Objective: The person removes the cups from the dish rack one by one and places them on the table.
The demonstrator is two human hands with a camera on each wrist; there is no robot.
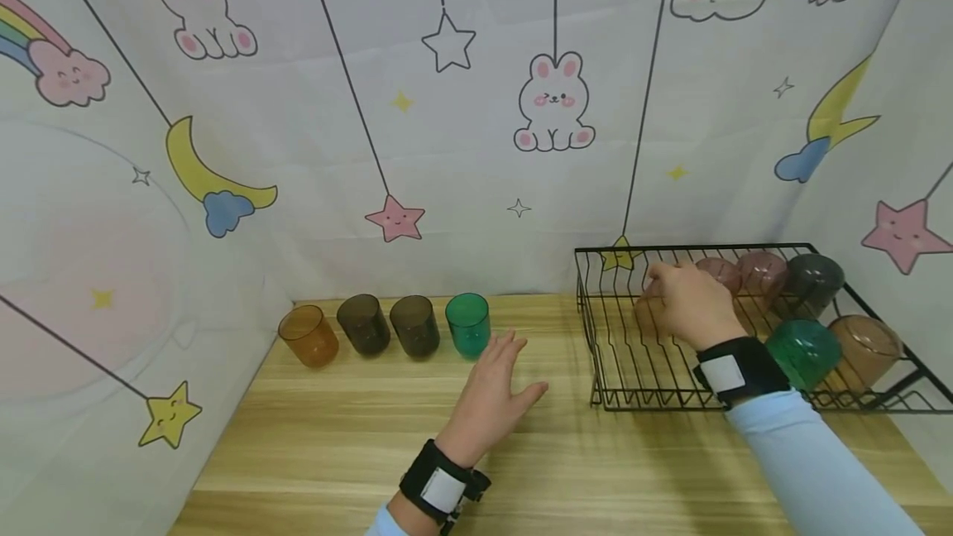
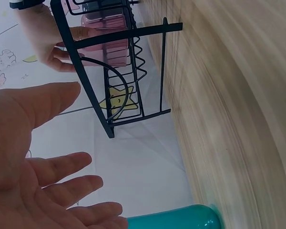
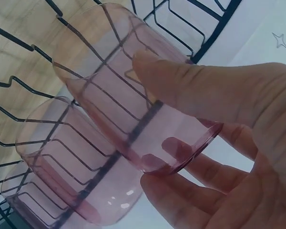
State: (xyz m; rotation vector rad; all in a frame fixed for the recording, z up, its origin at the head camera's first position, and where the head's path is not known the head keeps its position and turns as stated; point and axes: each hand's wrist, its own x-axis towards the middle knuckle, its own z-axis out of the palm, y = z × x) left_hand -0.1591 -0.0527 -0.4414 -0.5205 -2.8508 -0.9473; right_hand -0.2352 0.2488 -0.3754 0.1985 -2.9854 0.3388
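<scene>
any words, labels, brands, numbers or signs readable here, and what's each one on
None: no text can be read in any view.
Cups: no print seen.
Wall cloth: drawings, no lettering.
White patches on the wristbands: no readable mark.

Cloth-lined booth, pastel cartoon-printed fabric walls, wood-grain tabletop

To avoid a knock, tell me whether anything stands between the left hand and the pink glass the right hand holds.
Yes: the left end of the black wire rack stands between the left hand and the pink glass, which the right hand holds over the rack. Nothing else visible does.
</scene>
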